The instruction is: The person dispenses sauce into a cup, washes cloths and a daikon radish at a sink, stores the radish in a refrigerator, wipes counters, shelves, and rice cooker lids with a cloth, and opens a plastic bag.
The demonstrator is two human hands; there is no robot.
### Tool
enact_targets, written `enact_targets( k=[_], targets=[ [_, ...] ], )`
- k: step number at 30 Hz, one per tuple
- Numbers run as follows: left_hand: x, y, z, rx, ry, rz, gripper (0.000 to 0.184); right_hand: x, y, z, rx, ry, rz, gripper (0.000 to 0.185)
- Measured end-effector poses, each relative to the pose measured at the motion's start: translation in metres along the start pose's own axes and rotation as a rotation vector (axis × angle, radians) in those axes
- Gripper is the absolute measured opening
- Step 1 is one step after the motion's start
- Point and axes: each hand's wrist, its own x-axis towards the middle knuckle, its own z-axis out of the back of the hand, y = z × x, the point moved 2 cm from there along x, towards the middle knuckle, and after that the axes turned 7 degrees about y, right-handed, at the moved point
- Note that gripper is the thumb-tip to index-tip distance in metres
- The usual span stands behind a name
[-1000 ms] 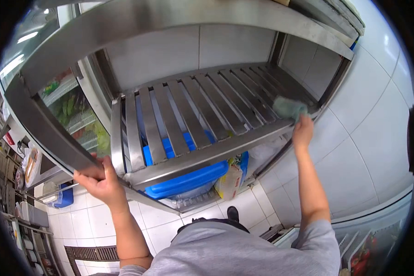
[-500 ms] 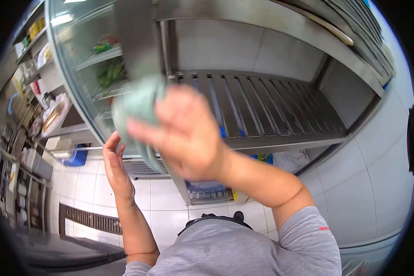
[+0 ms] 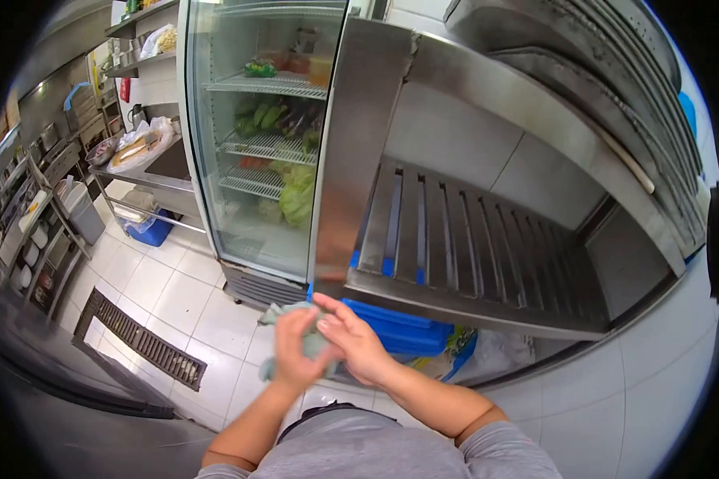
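In the head view, a pale green cloth [image 3: 315, 342] hangs bunched between and below my two hands, in front of my waist. My left hand [image 3: 294, 351] curls round it, slightly blurred, with folds showing beyond the fingers. Right beside it, my right hand [image 3: 358, 343] is turned palm inward with its fingers stretched out, close to the cloth and the left fingers. Just ahead of both hands stands a slatted steel shelf unit [image 3: 487, 247] with a broad metal leg [image 3: 363, 104].
A glass-door fridge [image 3: 256, 223] with vegetables stands ahead on the left. Blue containers [image 3: 399, 326] sit under the slatted shelf. Stacked trays [image 3: 583, 88] lie on the upper shelf. A drain grate [image 3: 140, 339] runs along the tiled floor at left.
The cloth has come down from in front of the fridge to waist height, out of my raised right hand's grip and into my left. Both hands are now together; the view has shifted.
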Motion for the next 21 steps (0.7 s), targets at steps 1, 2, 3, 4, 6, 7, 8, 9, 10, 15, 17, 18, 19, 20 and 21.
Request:
enact_targets(
  k=[1,2,3,4,6,7,8,9,10,15,17,18,19,20,21],
  targets=[
    [0.004,0.005,0.004,0.038,-0.021,-0.027,0.042,-0.011,0.021,0.004,-0.020,0.070,0.070,0.055],
    [0.034,-0.002,0.013,0.038,-0.153,-0.028,0.025,-0.024,0.041,0.007,-0.036,0.143,0.136,0.060],
    [0.070,-0.007,0.027,0.093,-0.320,-0.148,0.017,-0.038,0.059,0.012,-0.036,0.141,0.202,0.070],
    [0.107,-0.015,0.042,0.032,-0.517,-0.094,0.014,-0.051,0.077,0.015,-0.122,0.084,0.306,0.065],
    [0.174,-0.037,0.065,-0.668,-0.617,-0.018,0.029,-0.066,0.080,0.040,-0.307,0.037,0.342,0.054],
    [0.202,-0.050,0.062,-0.934,-0.354,-0.083,0.034,-0.072,0.078,0.046,-0.304,0.060,0.327,0.054],
    [0.218,-0.066,0.047,-1.185,-0.080,-0.149,0.039,-0.075,0.072,0.053,-0.278,0.042,0.223,0.047],
    [0.217,-0.068,0.028,-1.044,-0.116,-0.099,0.043,-0.079,0.066,0.061,-0.255,0.025,0.118,0.041],
    [0.213,-0.063,0.012,-0.899,-0.151,-0.045,0.048,-0.083,0.057,0.070,-0.255,0.054,0.100,0.041],
    [0.088,0.020,-0.024,-0.501,-0.151,-0.037,0.059,-0.079,0.000,0.089,-0.218,0.019,-0.249,0.027],
    [0.009,0.070,-0.031,-0.296,-0.001,0.278,0.054,-0.058,-0.019,0.076,-0.220,0.101,-0.329,0.027],
    [-0.024,0.091,-0.030,-0.156,0.080,0.353,0.049,-0.046,-0.028,0.068,-0.229,0.174,-0.403,0.027],
    [-0.048,0.111,-0.022,-0.082,0.205,0.440,0.039,-0.030,-0.037,0.055,-0.240,0.247,-0.450,0.028],
    [-0.069,0.133,-0.010,-0.051,0.254,0.535,0.034,-0.016,-0.050,0.043,-0.243,0.252,-0.451,0.028],
    [-0.078,0.149,0.006,-0.022,0.299,0.625,0.030,0.003,-0.065,0.030,-0.264,0.338,-0.503,0.027]
  ],
)
